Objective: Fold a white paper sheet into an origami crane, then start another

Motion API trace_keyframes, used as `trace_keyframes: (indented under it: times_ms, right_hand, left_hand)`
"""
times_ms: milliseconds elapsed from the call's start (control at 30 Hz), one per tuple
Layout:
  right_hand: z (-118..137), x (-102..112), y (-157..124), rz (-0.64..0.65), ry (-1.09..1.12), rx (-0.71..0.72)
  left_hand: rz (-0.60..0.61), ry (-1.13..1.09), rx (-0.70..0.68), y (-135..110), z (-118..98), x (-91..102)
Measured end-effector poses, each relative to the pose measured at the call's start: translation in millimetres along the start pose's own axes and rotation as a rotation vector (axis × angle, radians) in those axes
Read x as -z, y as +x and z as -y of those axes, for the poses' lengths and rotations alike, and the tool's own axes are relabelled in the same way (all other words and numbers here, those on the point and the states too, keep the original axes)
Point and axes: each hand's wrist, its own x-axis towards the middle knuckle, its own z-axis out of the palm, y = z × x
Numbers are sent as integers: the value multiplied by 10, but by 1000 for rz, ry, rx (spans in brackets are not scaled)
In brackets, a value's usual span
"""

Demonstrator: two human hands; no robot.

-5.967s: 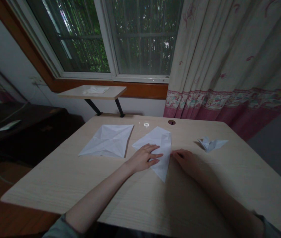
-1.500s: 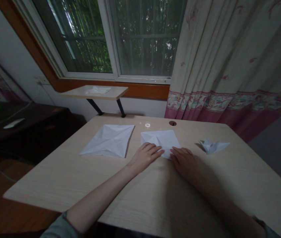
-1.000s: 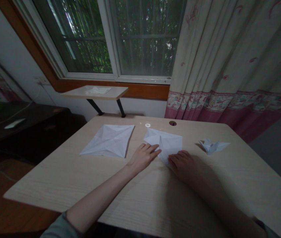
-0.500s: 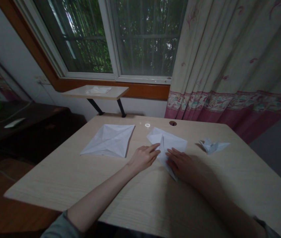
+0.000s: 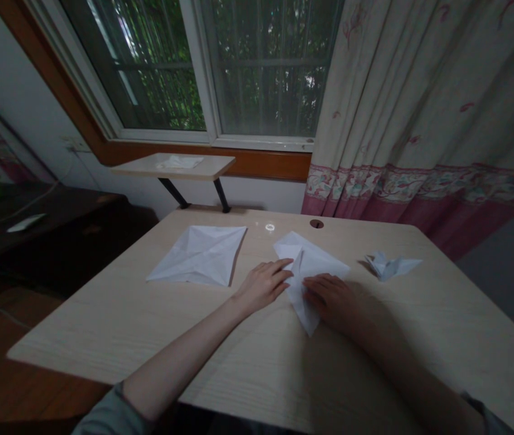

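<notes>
A white sheet of paper, partly folded, lies in the middle of the light wooden table. One flap of it stands up along a crease. My left hand rests flat at the sheet's left edge, fingers stretched out and touching the paper. My right hand lies on the sheet's right lower part, fingers bent and pressing it down near the crease.
A second creased white sheet lies flat to the left. A small folded paper figure sits at the right. A cable hole is near the table's far edge. A small shelf stands under the window; a curtain hangs at right.
The sheet has been unfolded from a small square: a flap has swung towards me and to the right, and its point now reaches further down the table. Both hands stayed on the paper.
</notes>
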Motion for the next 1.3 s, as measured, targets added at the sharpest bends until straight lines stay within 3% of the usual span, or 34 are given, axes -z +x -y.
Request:
trace_keyframes:
  times_ms: [133,367,733,933,1300]
  right_hand:
    - [-30,-8,14,-60,85,37]
    - [-26,-1,12,34,39,33]
    - [-55,-73,-7,37,87,21]
    - [-8,-1,13,81,67,14]
    - [-93,-76,-4,21,149,48]
  left_hand:
    - [-12,-58,13,2,13,-25]
    - [-27,-65,43,0,3,-35]
    - [-39,-65,51,2,13,-21]
    - [-70,-110,73,15,0,11]
    - [34,-140,152,45,-16,58]
